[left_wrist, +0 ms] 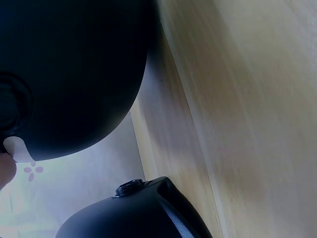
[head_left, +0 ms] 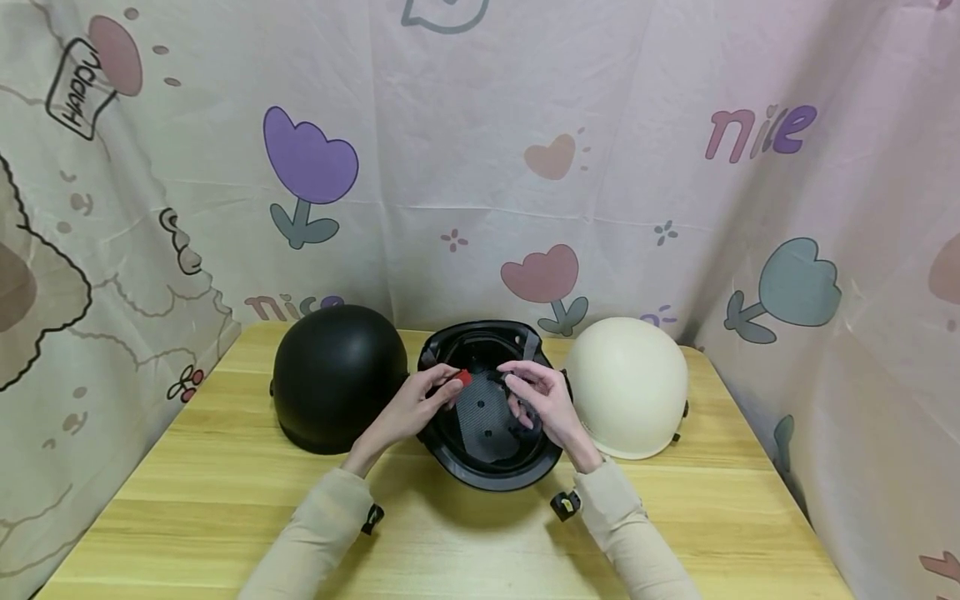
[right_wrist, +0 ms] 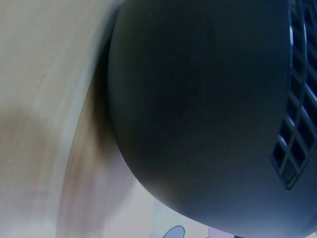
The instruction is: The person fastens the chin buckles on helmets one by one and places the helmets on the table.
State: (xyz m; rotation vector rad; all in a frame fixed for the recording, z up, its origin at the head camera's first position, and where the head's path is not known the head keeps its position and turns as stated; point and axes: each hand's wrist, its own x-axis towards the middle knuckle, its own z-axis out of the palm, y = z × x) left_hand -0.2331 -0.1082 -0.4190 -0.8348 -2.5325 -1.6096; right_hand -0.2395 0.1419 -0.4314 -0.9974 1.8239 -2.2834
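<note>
An upturned black helmet (head_left: 487,481) lies between both hands, its padded inside facing up. My left hand (head_left: 420,402) reaches over its left rim and pinches a small red buckle (head_left: 464,377) between thumb and fingers. Over the right side, my right hand (head_left: 546,395) holds a small dark strap end (head_left: 504,377) at its fingertips; its exact shape is too small to tell. A grey strap (head_left: 530,345) runs down from the helmet's far right rim. In the left wrist view, the shell (left_wrist: 84,89) hides most of the hand. The right wrist view shows the dark shell (right_wrist: 198,109) and no fingers.
A black helmet (head_left: 339,375) stands dome up at the left, close to the middle one. At the right stands a cream helmet (head_left: 628,387), also dome up. All rest on a wooden table (head_left: 465,550) before a patterned cloth backdrop (head_left: 450,150).
</note>
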